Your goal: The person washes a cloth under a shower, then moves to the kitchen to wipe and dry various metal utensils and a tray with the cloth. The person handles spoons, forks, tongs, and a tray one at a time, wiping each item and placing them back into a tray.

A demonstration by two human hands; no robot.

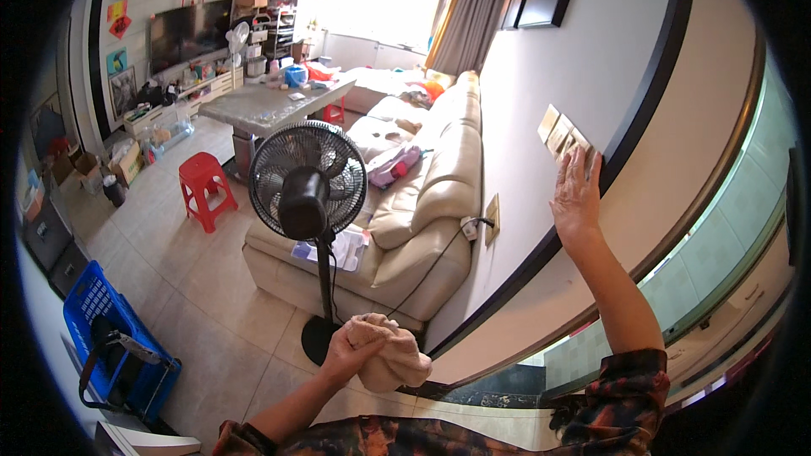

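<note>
A bunched pinkish-beige cloth, which looks like a towel, is gripped in my left hand in front of my body. My right hand reaches up to the white wall, its fingers extended over the lower end of a row of light switches. Nothing is held in that hand. The fingers hide part of the switches, beside a dark trim strip. Just beyond the cloth stands a black pedestal fan, its round base partly behind my left hand.
A beige leather sofa runs along the wall; a plug with a cord sits in a wall socket. Left are a red plastic stool and a blue folding cart. A grey table carries several items.
</note>
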